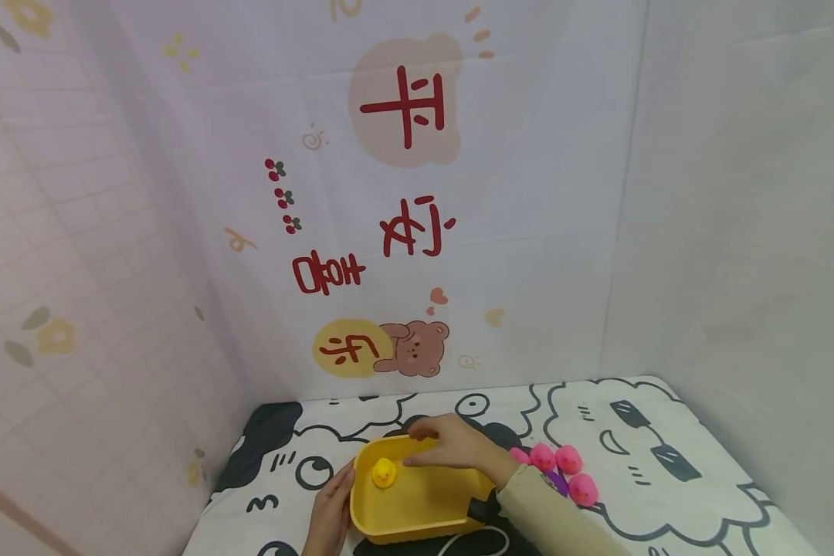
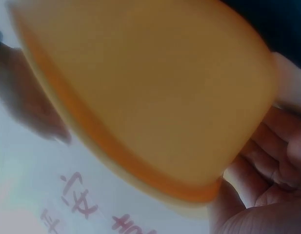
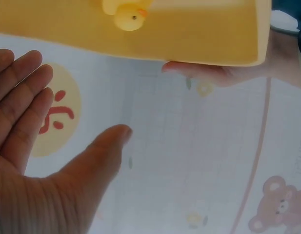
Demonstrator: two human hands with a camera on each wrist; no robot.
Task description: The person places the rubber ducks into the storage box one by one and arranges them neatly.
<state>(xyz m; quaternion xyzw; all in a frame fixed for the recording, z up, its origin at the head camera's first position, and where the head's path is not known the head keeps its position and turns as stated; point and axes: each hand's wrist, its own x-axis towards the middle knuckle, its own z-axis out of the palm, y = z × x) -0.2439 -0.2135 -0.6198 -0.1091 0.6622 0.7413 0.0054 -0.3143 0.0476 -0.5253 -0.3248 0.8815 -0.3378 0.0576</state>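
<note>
Down at the near edge of the cartoon-print tablecloth [image 1: 667, 463], the left hand [image 1: 330, 513] grips the shallow yellow plastic tub [image 1: 417, 525] steady while the right hand [image 1: 452, 448], fingers flat and empty, hovers above the small yellow rubber duck [image 1: 384, 472] inside.

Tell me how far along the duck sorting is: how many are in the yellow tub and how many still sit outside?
One small yellow rubber duck sits in the yellow plastic tub. The left hand holds the tub's side; the right hand, open and empty, hovers over the tub. Left outside: at least three pink rubber ducks on the cartoon-print cloth, with something purple among them.
</note>
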